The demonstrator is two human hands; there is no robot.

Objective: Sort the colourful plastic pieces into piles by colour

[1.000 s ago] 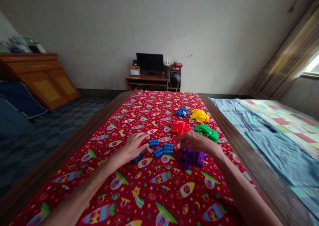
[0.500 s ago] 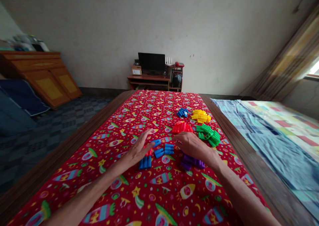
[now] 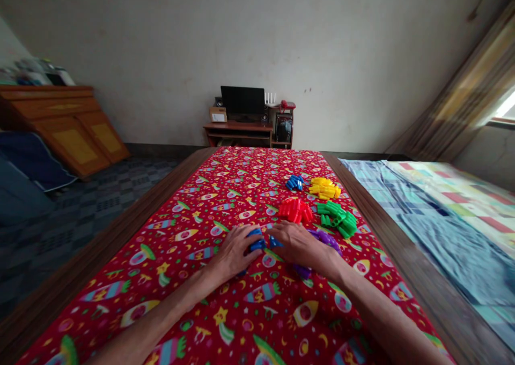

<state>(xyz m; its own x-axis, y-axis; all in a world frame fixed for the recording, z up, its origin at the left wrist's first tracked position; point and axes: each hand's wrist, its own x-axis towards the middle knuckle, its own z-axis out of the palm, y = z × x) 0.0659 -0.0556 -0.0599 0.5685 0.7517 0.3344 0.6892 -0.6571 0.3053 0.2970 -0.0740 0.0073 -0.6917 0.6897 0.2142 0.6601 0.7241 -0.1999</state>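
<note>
My left hand (image 3: 237, 248) is closed round a blue toy block (image 3: 257, 241) on the red patterned cloth, its thumb and fingers on the block's sides. Just to the right, my right hand (image 3: 295, 244) reaches down over another blue toy block (image 3: 275, 242), with the fingertips on it. A small gap lies between the two blue blocks. Under my left palm a bit of blue shows; the rest of that piece is hidden. Purple blocks (image 3: 325, 238) lie beneath and beside my right hand, partly covered by it.
Beyond my right hand lie piles of red blocks (image 3: 295, 210), green blocks (image 3: 338, 218), yellow blocks (image 3: 324, 188) and blue blocks (image 3: 294, 182). The cloth (image 3: 181, 295) covers a brown table (image 3: 151, 215). A bed (image 3: 426, 220) stands to the right, a desk with a monitor (image 3: 243, 103) beyond.
My left hand has moved right and closed on a blue block. My right hand has shifted slightly left and down onto another blue block. The hands are closer together.
</note>
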